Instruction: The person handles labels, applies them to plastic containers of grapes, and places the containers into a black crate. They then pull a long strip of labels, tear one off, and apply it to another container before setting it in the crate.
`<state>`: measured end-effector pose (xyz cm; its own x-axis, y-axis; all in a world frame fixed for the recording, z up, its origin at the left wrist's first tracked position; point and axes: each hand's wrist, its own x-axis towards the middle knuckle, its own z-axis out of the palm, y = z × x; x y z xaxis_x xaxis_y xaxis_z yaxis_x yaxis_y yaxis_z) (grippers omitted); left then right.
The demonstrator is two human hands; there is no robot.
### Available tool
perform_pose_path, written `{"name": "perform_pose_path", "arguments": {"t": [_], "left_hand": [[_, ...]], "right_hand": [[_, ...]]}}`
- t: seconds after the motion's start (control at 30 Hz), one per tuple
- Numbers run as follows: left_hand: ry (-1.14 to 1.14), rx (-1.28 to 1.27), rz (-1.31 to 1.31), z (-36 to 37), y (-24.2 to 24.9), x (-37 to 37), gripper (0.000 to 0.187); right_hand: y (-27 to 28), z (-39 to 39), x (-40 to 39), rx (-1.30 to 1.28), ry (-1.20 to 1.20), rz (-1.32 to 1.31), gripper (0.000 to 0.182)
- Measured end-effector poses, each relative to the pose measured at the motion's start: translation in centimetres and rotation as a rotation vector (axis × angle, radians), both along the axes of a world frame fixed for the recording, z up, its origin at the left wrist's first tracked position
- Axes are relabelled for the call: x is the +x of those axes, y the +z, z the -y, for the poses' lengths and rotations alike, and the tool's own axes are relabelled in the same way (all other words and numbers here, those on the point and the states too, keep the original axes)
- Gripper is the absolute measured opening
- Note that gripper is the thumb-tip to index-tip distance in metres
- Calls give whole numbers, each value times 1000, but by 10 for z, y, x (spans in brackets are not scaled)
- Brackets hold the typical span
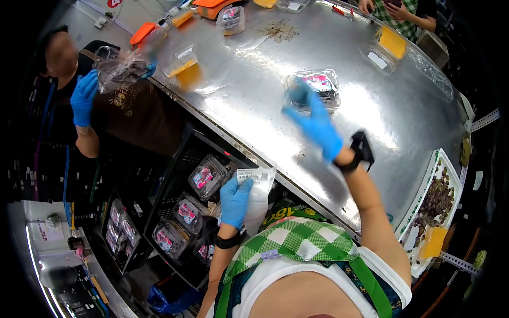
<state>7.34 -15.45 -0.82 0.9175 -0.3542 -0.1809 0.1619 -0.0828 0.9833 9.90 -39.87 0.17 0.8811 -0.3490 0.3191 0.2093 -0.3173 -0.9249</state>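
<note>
Both my hands wear blue gloves. My right hand (313, 119) reaches out over the steel table (366, 90), its fingers on the near side of a clear plastic clamshell box (324, 85) with a pink label inside. My left hand (235, 200) is below the table's edge and grips a strip of white labels (258, 185) with a barcode at the top. Below my left hand a black crate (175, 180) holds several filled clamshell boxes (207, 176).
A co-worker in blue gloves (84, 98) at the left holds a clear box (119, 69). Another person (403, 13) stands at the far side. Open boxes with yellow pads (389, 45), an orange tool (142, 33) and a white tray of grapes (437, 199) sit around.
</note>
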Motion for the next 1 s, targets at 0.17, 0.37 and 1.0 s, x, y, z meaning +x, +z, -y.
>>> {"name": "perform_pose_path", "arguments": {"t": [0.17, 0.37, 1.0], "left_hand": [[-14, 71, -71, -24, -11, -15, 20], [122, -15, -111, -55, -16, -28, 20], [154, -98, -63, -148, -14, -60, 29]], "right_hand": [[-73, 156, 111, -761, 23, -439, 86], [-72, 171, 116, -778, 365, -975, 75], [-100, -64, -105, 1206, 594, -463, 63]]}}
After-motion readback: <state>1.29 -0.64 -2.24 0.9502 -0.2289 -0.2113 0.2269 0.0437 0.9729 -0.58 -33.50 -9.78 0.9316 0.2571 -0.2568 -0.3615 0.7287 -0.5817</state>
